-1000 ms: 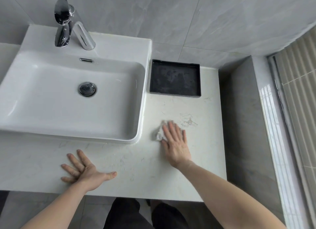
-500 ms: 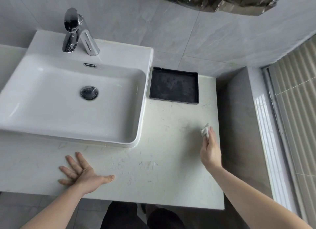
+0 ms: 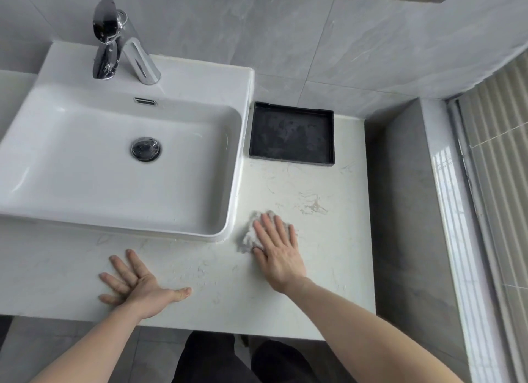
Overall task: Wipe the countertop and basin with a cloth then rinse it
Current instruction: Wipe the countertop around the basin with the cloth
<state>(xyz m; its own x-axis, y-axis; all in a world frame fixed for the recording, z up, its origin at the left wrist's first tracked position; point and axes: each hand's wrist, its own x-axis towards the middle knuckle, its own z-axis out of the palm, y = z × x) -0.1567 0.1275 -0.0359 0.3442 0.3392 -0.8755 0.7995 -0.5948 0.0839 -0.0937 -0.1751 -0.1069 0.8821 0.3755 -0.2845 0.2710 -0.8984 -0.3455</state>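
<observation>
A crumpled white cloth (image 3: 248,237) lies on the pale marble countertop (image 3: 337,257), just right of the basin's front corner. My right hand (image 3: 278,252) presses flat on the cloth, fingers together and pointing away from me, covering most of it. My left hand (image 3: 137,287) rests palm down on the countertop's front strip with fingers spread, holding nothing. The white rectangular basin (image 3: 237,165) sits to the left, dry inside, with a chrome drain plug (image 3: 146,149) and a chrome tap (image 3: 120,44) at the back.
A shallow black tray (image 3: 291,133) stands on the countertop behind the cloth, against the grey tiled wall. A grey ledge (image 3: 405,211) borders the countertop on the right, with a window blind beyond it. My dark-trousered legs show below the counter's front edge.
My right hand swept the cloth from the middle of the countertop out to its right edge, then back left near the basin corner. The left hand stayed put.
</observation>
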